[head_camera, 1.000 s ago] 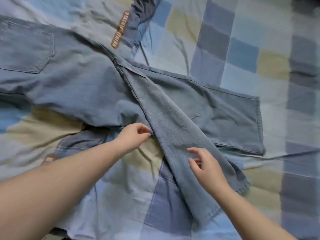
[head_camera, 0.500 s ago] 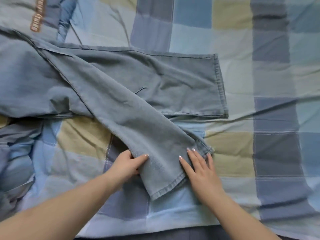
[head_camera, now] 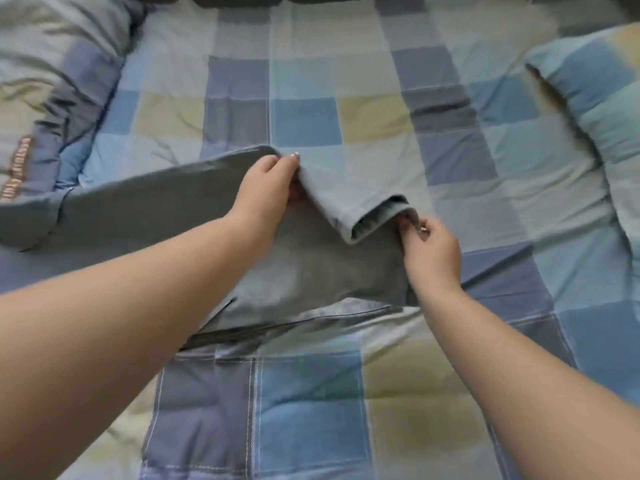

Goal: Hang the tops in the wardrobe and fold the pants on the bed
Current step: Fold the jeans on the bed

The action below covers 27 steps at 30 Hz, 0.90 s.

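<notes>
Checked bedding covers the bed [head_camera: 311, 410]. One soft trouser leg's hem is pinched by the left hand [head_camera: 268, 188] and right hand [head_camera: 431, 249], mid-bed. The jeans [head_camera: 311, 268] look floppy, slightly heavy; hem corners are best held.

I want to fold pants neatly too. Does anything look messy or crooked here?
A little. The jeans aren't flat yet: the leg end that the left hand and right hand are holding lies slanted across the other leg, its hem gaping open. Nothing looks torn or spilled.
</notes>
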Each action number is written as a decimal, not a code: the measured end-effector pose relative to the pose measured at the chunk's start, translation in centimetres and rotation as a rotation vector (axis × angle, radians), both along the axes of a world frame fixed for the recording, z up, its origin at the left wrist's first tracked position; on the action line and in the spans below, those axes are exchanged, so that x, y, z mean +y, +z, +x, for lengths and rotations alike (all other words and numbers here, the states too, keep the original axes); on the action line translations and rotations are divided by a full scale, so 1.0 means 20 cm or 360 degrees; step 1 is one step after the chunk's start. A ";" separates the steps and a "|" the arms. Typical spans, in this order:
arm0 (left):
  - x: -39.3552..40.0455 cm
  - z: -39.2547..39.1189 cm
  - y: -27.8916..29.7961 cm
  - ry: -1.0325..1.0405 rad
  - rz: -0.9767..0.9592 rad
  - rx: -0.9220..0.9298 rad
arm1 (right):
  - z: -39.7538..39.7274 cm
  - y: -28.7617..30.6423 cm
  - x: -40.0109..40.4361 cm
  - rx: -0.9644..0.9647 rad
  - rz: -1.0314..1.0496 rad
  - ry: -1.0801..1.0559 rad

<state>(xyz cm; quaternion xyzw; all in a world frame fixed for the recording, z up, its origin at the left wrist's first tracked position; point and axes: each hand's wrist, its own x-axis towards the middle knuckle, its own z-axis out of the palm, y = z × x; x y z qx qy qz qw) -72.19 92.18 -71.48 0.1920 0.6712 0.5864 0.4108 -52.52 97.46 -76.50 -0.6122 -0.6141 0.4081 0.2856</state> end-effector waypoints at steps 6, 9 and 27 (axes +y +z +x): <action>-0.21 0.10 -0.37 -0.0435 -0.0504 0.0689 | 0.05 -0.31 0.12 -0.0480 -0.0654 0.0194; -0.51 0.14 -0.56 -0.0937 -0.0706 0.1345 | 0.11 -0.42 -0.01 -0.0565 -0.0550 0.0141; -0.90 -0.05 -0.63 -0.1216 -0.0609 0.2381 | 0.27 -0.41 -0.08 -0.0074 -0.1023 0.0101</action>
